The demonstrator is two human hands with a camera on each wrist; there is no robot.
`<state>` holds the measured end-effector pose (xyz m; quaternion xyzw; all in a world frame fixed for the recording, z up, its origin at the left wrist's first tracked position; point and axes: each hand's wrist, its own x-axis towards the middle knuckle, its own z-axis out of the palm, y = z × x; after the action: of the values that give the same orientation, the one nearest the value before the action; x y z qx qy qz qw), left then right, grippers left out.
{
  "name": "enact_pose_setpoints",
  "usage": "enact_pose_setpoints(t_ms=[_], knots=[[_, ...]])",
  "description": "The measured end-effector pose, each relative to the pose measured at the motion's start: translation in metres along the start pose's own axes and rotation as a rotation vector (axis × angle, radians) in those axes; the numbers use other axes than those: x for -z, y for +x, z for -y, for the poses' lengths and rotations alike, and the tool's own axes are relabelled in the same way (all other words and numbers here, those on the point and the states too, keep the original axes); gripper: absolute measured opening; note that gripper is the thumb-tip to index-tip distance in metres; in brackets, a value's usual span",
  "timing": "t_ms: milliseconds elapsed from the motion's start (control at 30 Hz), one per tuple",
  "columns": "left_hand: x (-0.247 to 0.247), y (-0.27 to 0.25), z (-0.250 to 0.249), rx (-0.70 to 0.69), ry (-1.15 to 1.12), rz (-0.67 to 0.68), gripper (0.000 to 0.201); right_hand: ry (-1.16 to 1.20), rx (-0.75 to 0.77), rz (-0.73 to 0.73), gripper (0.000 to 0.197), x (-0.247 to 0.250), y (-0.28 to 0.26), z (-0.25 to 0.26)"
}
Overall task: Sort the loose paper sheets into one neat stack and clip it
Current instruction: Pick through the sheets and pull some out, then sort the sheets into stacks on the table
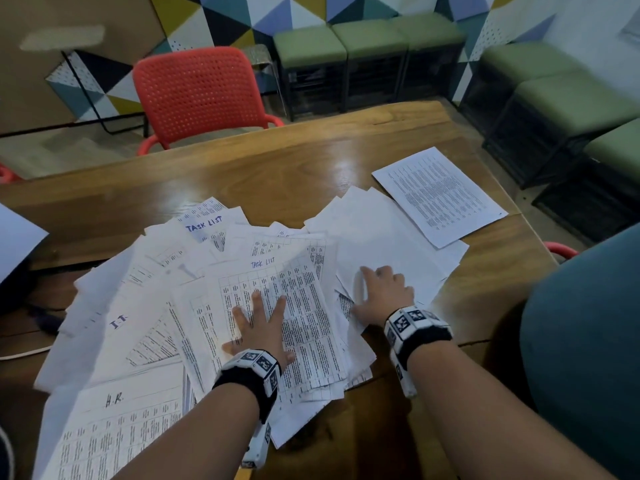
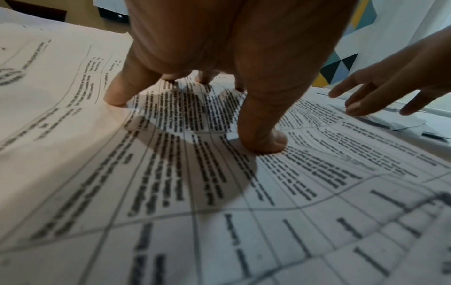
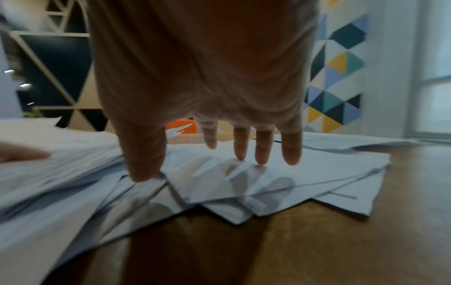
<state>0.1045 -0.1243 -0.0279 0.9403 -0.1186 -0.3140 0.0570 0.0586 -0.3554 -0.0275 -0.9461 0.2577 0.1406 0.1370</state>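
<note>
A wide, messy spread of white printed sheets covers the near part of the wooden table. My left hand lies flat with spread fingers on a gridded "TASK LIST" sheet; in the left wrist view its fingertips press the printed page. My right hand rests with straight fingers on blank sheets just to the right; its fingers touch the fanned pile. One printed sheet lies apart at the far right. No clip is in view.
A red perforated chair stands behind the table. Green cushioned stools line the back and right wall. A teal chair back is close on my right. Another sheet pokes in at the left edge.
</note>
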Motion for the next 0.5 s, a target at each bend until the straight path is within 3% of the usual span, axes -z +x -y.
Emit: enact_pose_setpoints(t_ms=[167, 333, 400, 500], knots=[[0.0, 0.0, 0.0, 0.001, -0.008, -0.007, 0.108, -0.06, -0.103, 0.011, 0.077, -0.013, 0.001, -0.001], [0.001, -0.001, 0.0, 0.002, 0.002, -0.01, 0.109, -0.216, -0.091, -0.043, 0.087, -0.007, 0.01, -0.007], [0.0, -0.001, -0.001, 0.003, 0.009, -0.007, 0.109, -0.228, -0.081, -0.056, 0.082, -0.003, 0.012, -0.007], [0.0, -0.001, -0.001, 0.007, 0.027, -0.017, 0.108, -0.118, -0.041, -0.087, 0.056, 0.009, 0.012, -0.012]])
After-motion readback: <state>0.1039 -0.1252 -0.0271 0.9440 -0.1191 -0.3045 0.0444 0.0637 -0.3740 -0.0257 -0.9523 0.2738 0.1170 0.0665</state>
